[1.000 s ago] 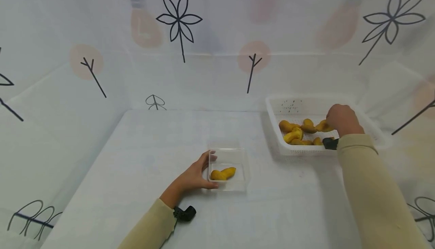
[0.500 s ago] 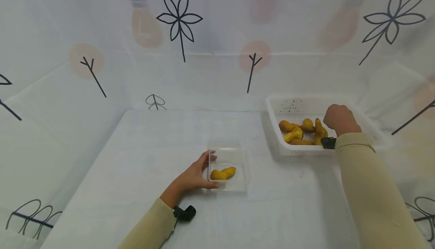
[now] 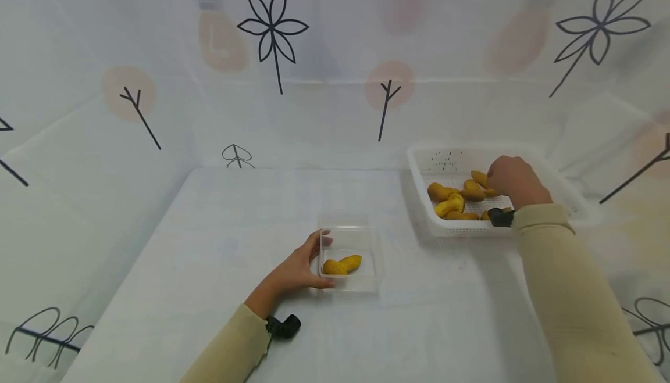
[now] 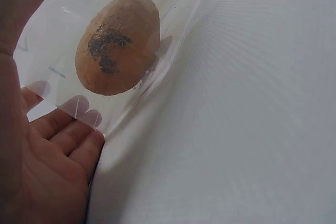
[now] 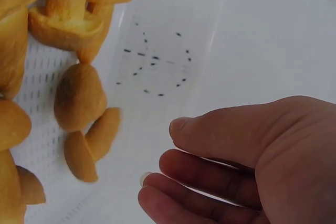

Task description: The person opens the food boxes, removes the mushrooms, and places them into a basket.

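My left hand (image 3: 295, 267) grips a small square clear plastic box (image 3: 368, 255) from its left side, thumb in front and fingers behind. Inside the box lies a yellow-brown mushroom (image 3: 336, 267). Through the clear wall, the left wrist view shows a rounded brown cap (image 4: 118, 45) with a dark patch. My right hand (image 3: 515, 179) is inside a white perforated basket (image 3: 439, 165) at the back right. In the right wrist view its fingers (image 5: 194, 195) bend loosely, with nothing between them and the thumb. Several yellow-brown mushrooms (image 5: 79, 98) lie beside the fingertips.
A white cloth covers the table (image 3: 235, 214). Behind it rises a white backdrop (image 3: 335, 121) with printed plants and bulbs. The basket's front wall (image 3: 466, 229) stands between the right sleeve and the mushrooms. Dark wrist straps (image 3: 282, 326) sit on both arms.
My right hand has shifted slightly left in the basket. Mushrooms near it have changed position; one that stood upright half a second ago no longer shows so. The left hand and box stay put.
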The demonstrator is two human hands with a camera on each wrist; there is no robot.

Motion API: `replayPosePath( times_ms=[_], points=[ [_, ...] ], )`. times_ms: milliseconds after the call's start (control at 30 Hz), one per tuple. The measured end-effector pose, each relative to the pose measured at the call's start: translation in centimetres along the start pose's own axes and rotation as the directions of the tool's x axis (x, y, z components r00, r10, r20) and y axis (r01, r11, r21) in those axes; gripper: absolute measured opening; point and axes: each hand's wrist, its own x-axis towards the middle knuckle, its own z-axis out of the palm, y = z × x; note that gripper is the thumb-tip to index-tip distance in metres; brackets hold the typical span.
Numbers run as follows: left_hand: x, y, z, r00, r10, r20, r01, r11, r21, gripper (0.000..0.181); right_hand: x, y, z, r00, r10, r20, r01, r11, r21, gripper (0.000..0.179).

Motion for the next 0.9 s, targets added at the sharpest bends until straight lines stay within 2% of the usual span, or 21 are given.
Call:
replayPosePath(
  times_ms=[233, 467, 600, 900],
  points=[
    [0.1, -0.2, -0.1, 1.000, 0.003, 0.006, -0.003, 1.000, -0.002, 0.110, -0.4, -1.8, 0.3, 1.000, -0.014, 0.007, 0.014, 1.000, 0.012, 0.037],
    [0.1, -0.2, -0.1, 1.000, 0.004, 0.003, -0.004, 1.000, -0.002, 0.110, -0.9, -4.1, 0.6, 0.998, -0.014, -0.056, 0.017, 0.998, 0.061, 0.036],
    [0.0, -0.1, -0.1, 1.000, 0.002, -0.001, -0.002, 1.000, -0.010, 0.109, -1.4, -5.6, 0.7, 0.994, -0.046, -0.100, 0.054, 0.995, 0.084, 0.035],
    [0.0, -0.2, 0.0, 1.000, 0.012, 0.000, -0.012, 1.000, -0.016, 0.109, -2.6, -7.8, 1.6, 0.981, -0.128, -0.145, 0.143, 0.984, 0.103, 0.032]
  ],
)
